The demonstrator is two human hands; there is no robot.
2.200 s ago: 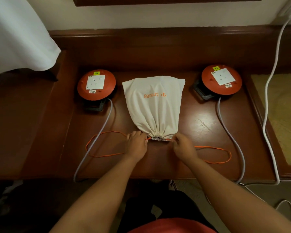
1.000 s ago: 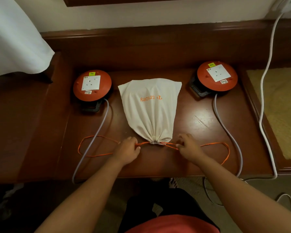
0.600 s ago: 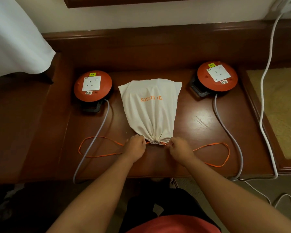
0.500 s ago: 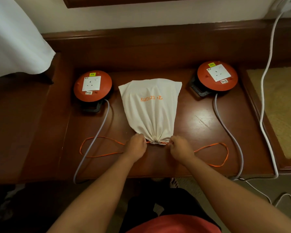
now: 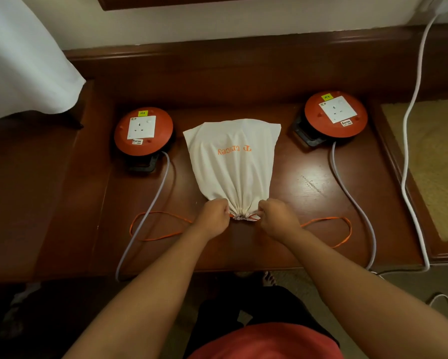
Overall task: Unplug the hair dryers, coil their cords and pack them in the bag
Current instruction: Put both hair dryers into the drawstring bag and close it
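Bag (image 5: 233, 161) flat on the wooden desk (image 5: 308, 229), between two orange socket reels, neck bunched tight | left hand (image 5: 212, 218) curled, pinching orange drawstring (image 5: 155, 226) right at the neck | right hand (image 5: 277, 218) same, other side | loops trail outward

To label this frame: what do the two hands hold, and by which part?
Both hands, left hand and right hand, grip the cloth bag at its gathered mouth, by the orange drawstring.
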